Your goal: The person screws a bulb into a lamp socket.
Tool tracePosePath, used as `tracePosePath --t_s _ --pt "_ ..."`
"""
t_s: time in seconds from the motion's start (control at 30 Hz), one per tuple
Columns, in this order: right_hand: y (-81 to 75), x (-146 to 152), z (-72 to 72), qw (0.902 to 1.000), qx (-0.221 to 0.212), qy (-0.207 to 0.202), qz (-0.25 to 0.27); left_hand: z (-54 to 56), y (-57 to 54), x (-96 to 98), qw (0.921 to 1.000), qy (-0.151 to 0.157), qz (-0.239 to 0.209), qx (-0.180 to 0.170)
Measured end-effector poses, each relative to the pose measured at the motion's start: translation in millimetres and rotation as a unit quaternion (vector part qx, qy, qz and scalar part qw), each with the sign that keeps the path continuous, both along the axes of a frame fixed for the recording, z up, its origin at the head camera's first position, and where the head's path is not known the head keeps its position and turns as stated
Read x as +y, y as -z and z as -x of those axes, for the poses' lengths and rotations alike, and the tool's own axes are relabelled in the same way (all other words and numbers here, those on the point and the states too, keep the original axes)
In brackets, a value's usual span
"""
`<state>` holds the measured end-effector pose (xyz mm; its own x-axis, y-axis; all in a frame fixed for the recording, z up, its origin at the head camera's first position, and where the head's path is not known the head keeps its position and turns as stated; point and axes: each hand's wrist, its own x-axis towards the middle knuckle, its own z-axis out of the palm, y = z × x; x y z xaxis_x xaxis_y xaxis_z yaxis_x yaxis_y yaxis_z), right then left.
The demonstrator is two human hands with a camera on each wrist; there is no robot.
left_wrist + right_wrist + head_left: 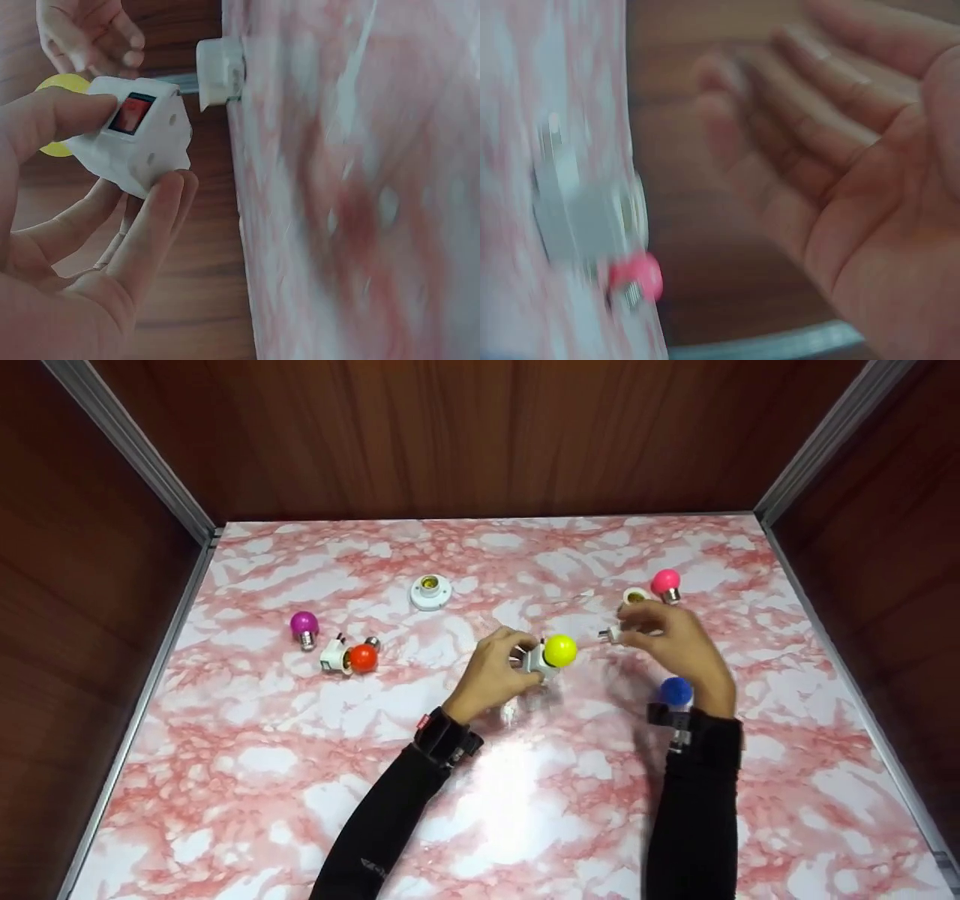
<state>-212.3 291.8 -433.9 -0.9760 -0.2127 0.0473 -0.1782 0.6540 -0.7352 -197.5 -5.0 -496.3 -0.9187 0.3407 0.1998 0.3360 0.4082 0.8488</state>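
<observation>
My left hand [495, 669] grips a white plug-in lamp socket [161, 139] with a red rocker switch [132, 113], thumb on one side and fingertips on the other. A yellow bulb [560, 651] sits in the socket's mouth. To its right, my right hand [679, 641] is over a second white plug-in socket [585, 221], whose prongs point left in the head view. In the right wrist view the fingers are loosely bent, apart from that socket, with nothing in them. A pink bulb [665, 582] lies just beyond it.
A blue bulb [676, 691] lies by the right wrist, partly hidden. At the back stands a round white lamp holder [430, 592]. On the left are a purple bulb [304, 625], a red bulb [364, 658] and another white socket [334, 657]. Brown panels [480, 442] enclose the marbled table.
</observation>
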Motion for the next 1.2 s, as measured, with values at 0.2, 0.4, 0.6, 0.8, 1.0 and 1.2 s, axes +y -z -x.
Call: tracePosePath --t_s 0.2,0.4,0.6,0.8,1.0,1.2 --pt "0.2 41 -6.6 0.9929 -0.066 0.054 -0.083 -0.7 7.2 14.0 0.9967 0.003 0.081 0.004" --pt "6.1 69 -9.2 0.9796 -0.167 0.063 -0.093 -1.2 13.9 24.7 0.9879 -0.001 0.154 -0.020" --pt "5.8 75 -11.8 0.9589 -0.270 0.061 -0.060 -1.4 17.5 31.8 0.9855 0.003 0.169 -0.005" --pt "5.2 72 -13.8 0.9444 -0.313 0.075 -0.069 -1.8 17.0 37.5 0.9817 0.010 0.190 -0.010" --pt "9.1 78 -15.1 0.9387 -0.325 0.082 -0.081 -4.2 16.3 45.3 0.9818 0.024 0.188 -0.011" --pt "17.1 83 -17.0 0.9334 -0.342 0.082 -0.069 -6.8 16.3 52.9 0.9809 0.035 0.191 -0.001"
